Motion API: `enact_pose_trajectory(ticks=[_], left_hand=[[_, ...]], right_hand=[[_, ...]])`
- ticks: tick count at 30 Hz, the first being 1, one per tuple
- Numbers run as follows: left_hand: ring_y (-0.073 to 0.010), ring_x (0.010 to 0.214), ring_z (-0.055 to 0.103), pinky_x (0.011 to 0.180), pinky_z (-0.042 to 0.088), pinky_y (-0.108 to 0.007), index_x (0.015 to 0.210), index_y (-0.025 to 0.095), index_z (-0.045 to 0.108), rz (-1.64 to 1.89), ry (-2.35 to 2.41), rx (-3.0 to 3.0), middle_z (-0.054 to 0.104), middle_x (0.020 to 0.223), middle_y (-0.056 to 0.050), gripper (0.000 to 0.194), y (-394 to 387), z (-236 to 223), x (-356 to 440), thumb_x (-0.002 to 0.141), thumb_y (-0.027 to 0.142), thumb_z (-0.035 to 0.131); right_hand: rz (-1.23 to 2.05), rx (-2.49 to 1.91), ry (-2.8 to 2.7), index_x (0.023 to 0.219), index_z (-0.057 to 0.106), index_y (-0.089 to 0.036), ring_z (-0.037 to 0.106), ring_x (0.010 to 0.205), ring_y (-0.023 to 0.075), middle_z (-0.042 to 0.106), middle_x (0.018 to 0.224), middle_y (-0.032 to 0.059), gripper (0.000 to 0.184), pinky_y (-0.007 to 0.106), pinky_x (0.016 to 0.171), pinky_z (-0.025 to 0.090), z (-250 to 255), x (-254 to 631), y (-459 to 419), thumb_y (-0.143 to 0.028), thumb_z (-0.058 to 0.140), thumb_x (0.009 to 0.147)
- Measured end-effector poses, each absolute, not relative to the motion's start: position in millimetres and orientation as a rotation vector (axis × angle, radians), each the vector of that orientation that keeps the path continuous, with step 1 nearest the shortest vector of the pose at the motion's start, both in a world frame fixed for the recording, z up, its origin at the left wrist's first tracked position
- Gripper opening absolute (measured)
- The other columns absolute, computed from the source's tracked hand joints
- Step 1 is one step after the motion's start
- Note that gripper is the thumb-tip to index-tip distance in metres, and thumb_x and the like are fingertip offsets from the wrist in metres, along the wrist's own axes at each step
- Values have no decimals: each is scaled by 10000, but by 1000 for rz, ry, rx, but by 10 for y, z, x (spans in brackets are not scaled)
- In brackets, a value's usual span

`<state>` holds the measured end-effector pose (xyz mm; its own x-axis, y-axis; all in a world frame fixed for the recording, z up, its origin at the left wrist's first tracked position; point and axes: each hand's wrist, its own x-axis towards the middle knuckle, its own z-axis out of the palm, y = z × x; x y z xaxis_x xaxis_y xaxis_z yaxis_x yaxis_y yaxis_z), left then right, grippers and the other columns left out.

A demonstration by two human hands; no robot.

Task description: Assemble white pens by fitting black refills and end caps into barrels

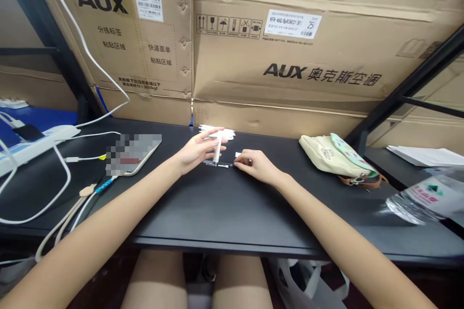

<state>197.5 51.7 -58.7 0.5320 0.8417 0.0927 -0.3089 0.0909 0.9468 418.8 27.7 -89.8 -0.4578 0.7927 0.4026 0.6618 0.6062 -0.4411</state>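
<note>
Cardboard cartons read "AUX 奥克斯空调"; the white label seems to say "KFR-46G" and "25".

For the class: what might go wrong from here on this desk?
The small white piece at the right hand could slip and get lost on the black desk. The clear strip by the left hand may shift if nudged. The loose white sticks could get knocked over the desk's far edge.
</note>
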Motion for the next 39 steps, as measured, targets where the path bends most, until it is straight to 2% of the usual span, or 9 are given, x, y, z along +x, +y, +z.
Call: enact_pose_trajectory(ticks=[3, 8, 14, 24, 27, 31, 35, 39], left_hand=[[-175, 875, 637, 775, 465, -300, 1118, 257, 613, 926, 565, 1175, 675, 976, -53, 396, 513, -582, 1978, 734, 217, 698], [-178, 893, 638, 815, 465, -311, 1123, 255, 609, 935, 566, 1155, 675, 1017, -60, 394, 513, -578, 1976, 740, 206, 689], [-154, 834, 641, 775, 475, -289, 1116, 239, 607, 953, 561, 1122, 684, 966, -49, 378, 511, -551, 1961, 750, 169, 669], [-139, 820, 628, 769, 464, -280, 1137, 232, 597, 986, 586, 1091, 677, 969, -46, 384, 561, -573, 1924, 769, 128, 639], [-136, 811, 631, 772, 467, -279, 1170, 224, 574, 993, 598, 1098, 677, 977, -53, 412, 551, -568, 1927, 773, 141, 639], [-132, 767, 632, 741, 479, -280, 1248, 233, 505, 988, 635, 1160, 679, 985, -66, 500, 512, -575, 1959, 773, 200, 659], [-137, 748, 641, 737, 503, -297, 1137, 180, 563, 869, 643, 1208, 683, 980, -89, 395, 469, -610, 2008, 760, 205, 677], [-170, 794, 658, 762, 522, -341, 1052, 155, 599, 706, 623, 1304, 679, 1024, -125, 333, 434, -661, 2048, 748, 249, 699]], right_hand=[[286, -1185, -2193, 727, 657, -164, 486, 557, 109, 569, 662, 19, 197, 248, 571, 417, -919, 4152, 283, -256, 523, 840], [339, -1213, -2174, 714, 670, -162, 484, 547, 104, 586, 647, 12, 123, 238, 560, 407, -925, 4113, 327, -229, 592, 782], [385, -1303, -2207, 722, 688, -158, 528, 593, 121, 630, 672, 23, 106, 239, 594, 413, -839, 4098, 399, -234, 621, 752], [416, -1343, -2478, 712, 658, -132, 568, 645, 137, 665, 725, 39, 88, 232, 622, 410, -581, 3959, 607, -100, 577, 725], [483, -1293, -2278, 728, 629, -143, 594, 707, 156, 668, 773, 49, 75, 256, 665, 437, -538, 4072, 576, -187, 577, 759], [886, -1143, -1674, 753, 611, -161, 615, 708, 153, 663, 732, 38, 187, 297, 707, 489, -593, 4318, 498, -341, 653, 726], [1067, -946, -1067, 724, 602, -202, 569, 626, 97, 575, 626, -39, 262, 261, 693, 511, -680, 4483, 433, -339, 777, 584], [1078, -840, -892, 716, 608, -205, 541, 586, 67, 541, 618, -50, 249, 201, 620, 505, -675, 4466, 365, -353, 774, 604]])
